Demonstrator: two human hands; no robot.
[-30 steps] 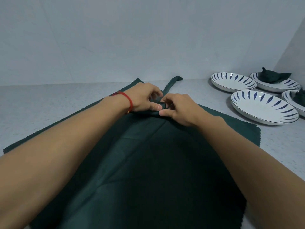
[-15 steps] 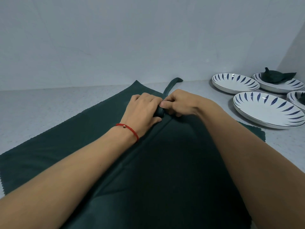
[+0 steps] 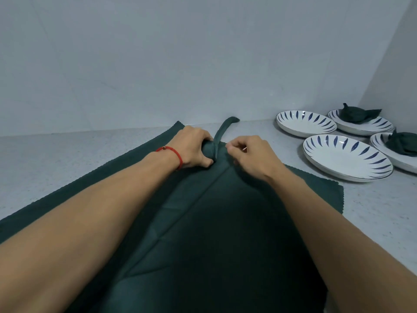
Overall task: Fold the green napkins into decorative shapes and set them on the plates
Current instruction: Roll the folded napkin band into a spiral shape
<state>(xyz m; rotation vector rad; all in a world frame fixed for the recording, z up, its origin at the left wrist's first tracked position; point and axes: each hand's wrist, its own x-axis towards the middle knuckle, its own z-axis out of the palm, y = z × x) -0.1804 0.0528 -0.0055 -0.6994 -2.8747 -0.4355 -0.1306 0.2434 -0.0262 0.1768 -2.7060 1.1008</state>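
Hands (image 3: 223,152) parted (napkin (image 3: 214,222) tail exposed).

A pale grey speckled countertop (image 3: 67,159) runs back to a plain light wall. A large dark green napkin (image 3: 214,233) lies spread flat across its middle, zigzag edges showing at the left and right. To the right, four white plates with blue leaf marks (set in two rows) rest on the counter: a near empty plate (image 3: 345,158), a far empty plate (image 3: 305,123), a far-right plate (image 3: 370,127) and a plate at the frame edge (image 3: 397,161), the last two each bearing a folded green napkin
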